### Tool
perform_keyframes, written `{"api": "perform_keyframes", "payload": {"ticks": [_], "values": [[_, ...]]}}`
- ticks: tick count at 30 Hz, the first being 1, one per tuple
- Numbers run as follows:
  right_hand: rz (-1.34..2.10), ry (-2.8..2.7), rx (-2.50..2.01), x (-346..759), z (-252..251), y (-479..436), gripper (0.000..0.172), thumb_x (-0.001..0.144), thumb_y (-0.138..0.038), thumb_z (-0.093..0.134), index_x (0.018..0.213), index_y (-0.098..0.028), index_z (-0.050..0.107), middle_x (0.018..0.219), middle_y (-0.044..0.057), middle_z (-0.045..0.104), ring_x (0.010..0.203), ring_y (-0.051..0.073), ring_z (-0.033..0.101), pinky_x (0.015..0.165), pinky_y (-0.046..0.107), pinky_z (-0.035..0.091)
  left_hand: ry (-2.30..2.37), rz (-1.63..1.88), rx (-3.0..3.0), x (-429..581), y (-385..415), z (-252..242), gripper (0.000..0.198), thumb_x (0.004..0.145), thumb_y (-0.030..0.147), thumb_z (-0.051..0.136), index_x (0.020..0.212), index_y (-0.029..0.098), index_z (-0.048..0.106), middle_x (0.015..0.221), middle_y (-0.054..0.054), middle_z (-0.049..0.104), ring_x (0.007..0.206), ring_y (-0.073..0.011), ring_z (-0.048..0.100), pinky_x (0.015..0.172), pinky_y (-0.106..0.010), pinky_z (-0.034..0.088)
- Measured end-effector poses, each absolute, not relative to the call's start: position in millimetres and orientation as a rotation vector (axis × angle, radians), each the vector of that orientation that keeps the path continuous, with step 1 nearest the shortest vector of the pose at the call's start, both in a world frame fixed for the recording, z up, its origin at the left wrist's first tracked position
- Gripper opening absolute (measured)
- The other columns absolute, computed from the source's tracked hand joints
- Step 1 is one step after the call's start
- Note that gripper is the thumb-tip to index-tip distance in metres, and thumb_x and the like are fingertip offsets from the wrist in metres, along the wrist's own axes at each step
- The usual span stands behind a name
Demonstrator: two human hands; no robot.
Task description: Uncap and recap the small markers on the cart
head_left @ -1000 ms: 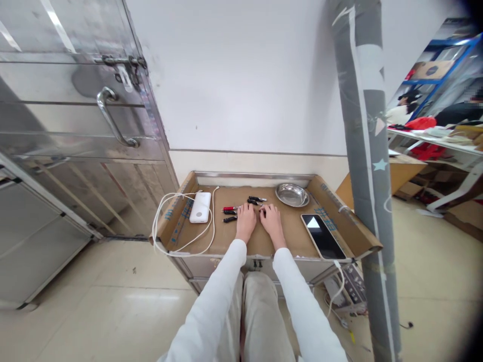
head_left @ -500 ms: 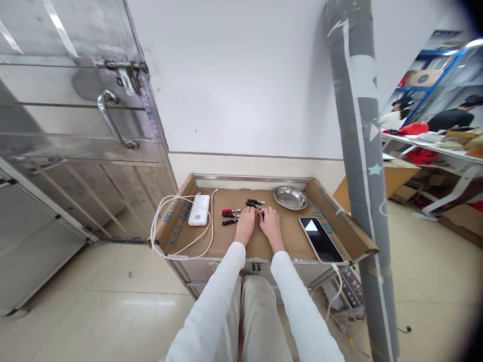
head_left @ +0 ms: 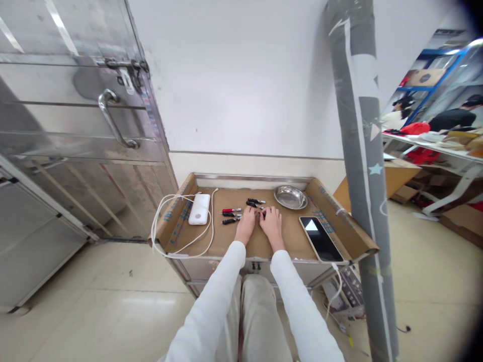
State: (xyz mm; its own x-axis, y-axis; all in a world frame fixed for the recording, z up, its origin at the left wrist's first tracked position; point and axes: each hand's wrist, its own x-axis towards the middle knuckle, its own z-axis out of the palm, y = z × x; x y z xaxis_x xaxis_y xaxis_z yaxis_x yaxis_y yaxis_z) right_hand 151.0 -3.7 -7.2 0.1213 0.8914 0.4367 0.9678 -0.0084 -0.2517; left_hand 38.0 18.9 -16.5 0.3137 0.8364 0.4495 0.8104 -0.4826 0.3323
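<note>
My left hand and my right hand are close together over the cardboard-covered top, fingers curled and tips almost meeting. Something small and dark shows at my right fingertips, too hidden to name. What my left fingers hold, if anything, is covered by the hand. Left of my left hand lie a red pen and two black pens, the nearest black one lowest. Just beyond my fingers, more black pens lie side by side. A shiny round metal dish sits behind my right hand, apart from it.
On the left of the cardboard surface lies a white power bank with a looped white cable. A phone rests at the right. Raised cardboard edges flank both sides. A tall grey wrapped roll leans by the right side.
My right fingers have shifted very slightly, and a little more of the dark thing at their tips shows. The pens, dish, phone and power bank lie where they were.
</note>
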Motion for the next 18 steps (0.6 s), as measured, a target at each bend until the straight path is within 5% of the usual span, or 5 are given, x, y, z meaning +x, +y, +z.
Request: {"api": "perform_keyframes", "payload": {"ticks": [18], "values": [[-0.116,-1.853,-1.780,155.8,-12.5,-0.3,0.018,0.091,-0.020,0.039,0.088,-0.019,0.056,0.095,0.010,0.057,0.088,0.023,0.047,0.076,0.033,0.033,1.603,0.894,2.469,34.9,13.8,-12.8,0.016,0.094,0.014,0.038,0.094,0.014,0.054,0.101,-0.009,0.055,0.098,-0.0202,0.052,0.090,-0.036,0.044]]}}
